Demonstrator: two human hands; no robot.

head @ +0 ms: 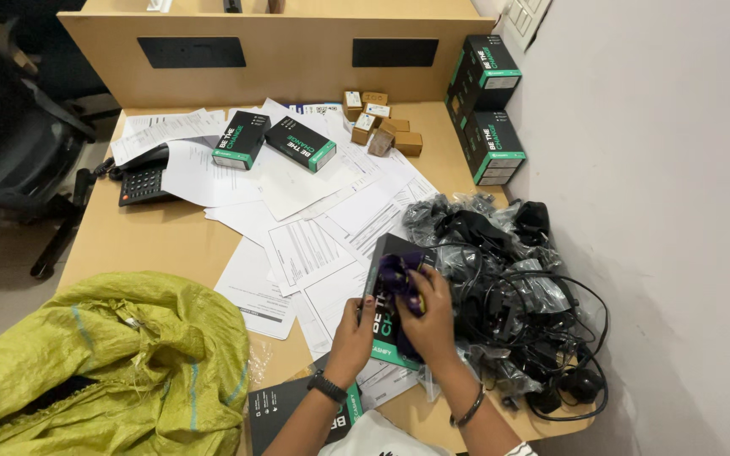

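My left hand [353, 333] grips the near left edge of a black box with green trim [384, 279] lying on papers at the desk's near middle. On top of that box my right hand [429, 319] presses a dark purple cloth [397, 277]. A black watch sits on my left wrist and a dark bangle on my right. Both hands partly hide the box's lid.
A heap of black cables and bagged chargers [517, 295] lies right of the box by the wall. Loose papers [314, 211], two more black boxes [276, 142], small brown boxes [378, 122], stacked boxes [487, 110], a desk phone [141, 181] and a yellow-green sack [103, 363] surround the hands.
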